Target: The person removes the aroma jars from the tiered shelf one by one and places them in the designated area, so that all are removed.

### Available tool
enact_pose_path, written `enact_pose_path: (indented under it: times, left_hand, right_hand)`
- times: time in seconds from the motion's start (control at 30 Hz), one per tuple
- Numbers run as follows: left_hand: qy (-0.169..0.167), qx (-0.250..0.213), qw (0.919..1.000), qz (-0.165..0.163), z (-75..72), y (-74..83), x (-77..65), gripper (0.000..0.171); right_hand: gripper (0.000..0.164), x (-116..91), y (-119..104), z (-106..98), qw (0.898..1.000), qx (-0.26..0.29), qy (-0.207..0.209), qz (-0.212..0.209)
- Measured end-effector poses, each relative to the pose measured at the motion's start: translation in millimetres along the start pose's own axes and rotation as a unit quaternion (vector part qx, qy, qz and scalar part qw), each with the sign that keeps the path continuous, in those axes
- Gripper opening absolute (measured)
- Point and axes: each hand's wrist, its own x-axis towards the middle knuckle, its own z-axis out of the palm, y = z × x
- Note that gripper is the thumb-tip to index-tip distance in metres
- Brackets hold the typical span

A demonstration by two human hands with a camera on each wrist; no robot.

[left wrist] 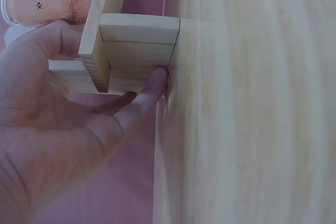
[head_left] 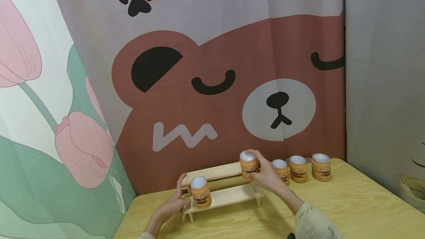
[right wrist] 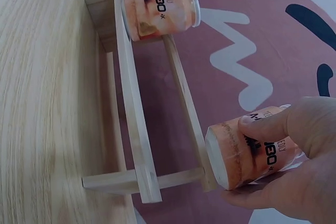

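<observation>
My right hand (head_left: 268, 177) grips an orange can (head_left: 248, 166) with a silvery lid, thumb on one side and fingers on the other. The can's base is close over the right end of the upper tier of a two-step wooden rack (head_left: 235, 195). A second orange can (head_left: 200, 191) stands upright at the left end of the lower tier. My left hand (head_left: 170, 206) holds the rack's left end. In the left wrist view its thumb lies by the standing can and a fingertip (left wrist: 157, 80) touches the wooden end near the tabletop.
Several more orange cans stand at the back right of the table, among them one (head_left: 297, 169) in the middle and one (head_left: 321, 167) farthest right. The wooden table (head_left: 362, 202) meets a bear-printed curtain (head_left: 212, 113) behind and a grey curtain (head_left: 385, 84) on the right.
</observation>
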Motion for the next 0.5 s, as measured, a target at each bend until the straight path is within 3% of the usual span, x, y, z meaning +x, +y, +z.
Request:
enact_pose_path:
  times: [0.5]
  left_hand:
    - [0.0,0.008,1.0,0.004,0.2,0.0,-0.4,0.107]
  right_hand:
    - [0.075,-2,4,-24,1.0,-0.006,0.015,-0.001]
